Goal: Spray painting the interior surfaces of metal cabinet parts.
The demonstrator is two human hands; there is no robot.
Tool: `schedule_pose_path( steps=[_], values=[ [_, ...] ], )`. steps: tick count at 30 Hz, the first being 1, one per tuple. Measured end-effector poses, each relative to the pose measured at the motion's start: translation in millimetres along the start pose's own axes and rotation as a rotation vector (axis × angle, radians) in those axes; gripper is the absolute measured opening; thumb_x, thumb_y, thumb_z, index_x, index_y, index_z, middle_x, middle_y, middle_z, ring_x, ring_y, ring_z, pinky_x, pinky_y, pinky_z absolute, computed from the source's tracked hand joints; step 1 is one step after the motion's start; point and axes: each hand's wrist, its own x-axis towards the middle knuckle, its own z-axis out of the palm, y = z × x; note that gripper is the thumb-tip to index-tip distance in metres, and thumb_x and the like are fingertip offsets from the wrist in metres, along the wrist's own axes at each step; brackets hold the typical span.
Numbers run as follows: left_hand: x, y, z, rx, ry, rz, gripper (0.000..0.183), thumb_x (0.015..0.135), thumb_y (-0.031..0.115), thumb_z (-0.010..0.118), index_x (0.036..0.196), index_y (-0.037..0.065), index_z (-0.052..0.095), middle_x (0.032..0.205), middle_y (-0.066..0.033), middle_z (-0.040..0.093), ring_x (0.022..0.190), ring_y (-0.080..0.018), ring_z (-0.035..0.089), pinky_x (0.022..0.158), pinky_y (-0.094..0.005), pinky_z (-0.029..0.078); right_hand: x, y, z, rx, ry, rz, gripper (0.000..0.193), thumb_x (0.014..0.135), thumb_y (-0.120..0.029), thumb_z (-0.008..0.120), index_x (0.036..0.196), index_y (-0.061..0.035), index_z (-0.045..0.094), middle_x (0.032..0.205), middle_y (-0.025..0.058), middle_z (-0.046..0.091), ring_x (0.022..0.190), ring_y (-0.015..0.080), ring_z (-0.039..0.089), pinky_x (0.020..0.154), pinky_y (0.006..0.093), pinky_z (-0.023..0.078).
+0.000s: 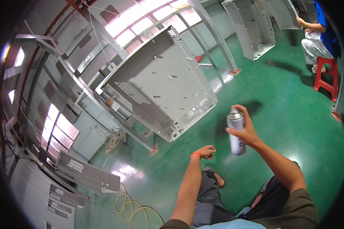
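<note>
My right hand (247, 128) is wrapped round a white spray can (235, 135) with dark marks, its index finger at the silver top. The can is nearly upright, in front of my body. Lower and to its left, my left hand (207, 152), with a red band at the wrist, hangs loosely bent with its fingers partly apart and nothing visible in it. Ahead of both hands hangs a large grey sheet-metal housing (164, 76), tilted in view, with vent holes, studs and folded sides. Neither hand touches it.
Metal frame posts (214, 34) stand around the housing. At the far right a person in blue sits on a red stool (326, 78) beside another grey housing (250, 30). A yellowish hose (132, 208) coils on the green floor (279, 103); grey panels (88, 173) hang at left.
</note>
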Motion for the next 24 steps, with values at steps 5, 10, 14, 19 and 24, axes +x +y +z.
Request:
schedule_pose_path(
  steps=[5, 10, 14, 19, 24],
  values=[
    [2.9, 25.3, 3.3, -0.043, 0.001, 0.017, 0.039, 0.105, 0.035, 0.068, 0.136, 0.013, 0.063, 0.094, -0.0042, 0.073, 0.09, -0.0144, 0.072, 0.069, -0.0273, 0.051, -24.5, -9.7, -80.1, -0.018, 0.208, 0.196, 0.081, 0.084, -0.014, 0.086, 0.152, -0.0231, 0.043, 0.113, 0.0053, 0.061, 0.095, 0.0181, 0.066, 0.084, 0.038, 0.058],
    [14.3, 49.5, 9.9, -0.027, -0.031, 0.063, 0.035, 0.106, 0.027, 0.067, 0.136, 0.009, 0.063, 0.077, 0.0007, 0.063, 0.09, -0.0154, 0.074, 0.074, -0.0268, 0.053, -8.1, -21.8, -119.4, -0.079, 0.451, 0.095, 0.086, 0.085, -0.014, 0.089, 0.155, -0.0256, 0.04, 0.108, 0.0056, 0.062, 0.092, 0.0177, 0.066, 0.077, 0.038, 0.06],
    [21.4, 62.1, 9.8, 0.045, -0.046, 0.135, 0.032, 0.104, 0.029, 0.07, 0.129, 0.009, 0.065, 0.083, -0.0044, 0.071, 0.081, -0.0149, 0.073, 0.07, -0.0282, 0.052, -2.2, -33.4, -123.8, 0.091, 0.531, 0.119, 0.091, 0.085, -0.011, 0.089, 0.157, -0.025, 0.036, 0.111, 0.0082, 0.063, 0.089, 0.0192, 0.069, 0.076, 0.0398, 0.062],
    [29.4, 66.4, 7.3, 0.008, -0.052, 0.158, 0.024, 0.102, 0.022, 0.073, 0.115, 0.005, 0.064, 0.085, -0.0072, 0.074, 0.076, -0.0142, 0.074, 0.066, -0.0271, 0.053, 0.8, -45.3, -119.6, 0.169, 0.575, 0.203, 0.09, 0.088, -0.009, 0.086, 0.159, -0.0231, 0.034, 0.112, 0.0092, 0.061, 0.091, 0.0191, 0.068, 0.075, 0.0396, 0.062],
    [45.4, 53.9, 4.5, 0.024, -0.037, 0.256, 0.02, 0.099, 0.014, 0.075, 0.092, 0.006, 0.057, 0.082, -0.009, 0.074, 0.074, -0.0154, 0.074, 0.065, -0.0278, 0.055, -0.4, -49.7, -114.0, 0.138, 0.583, 0.186, 0.085, 0.089, -0.009, 0.084, 0.157, -0.0229, 0.035, 0.113, 0.0093, 0.059, 0.092, 0.0181, 0.066, 0.077, 0.039, 0.061]
  ],
)
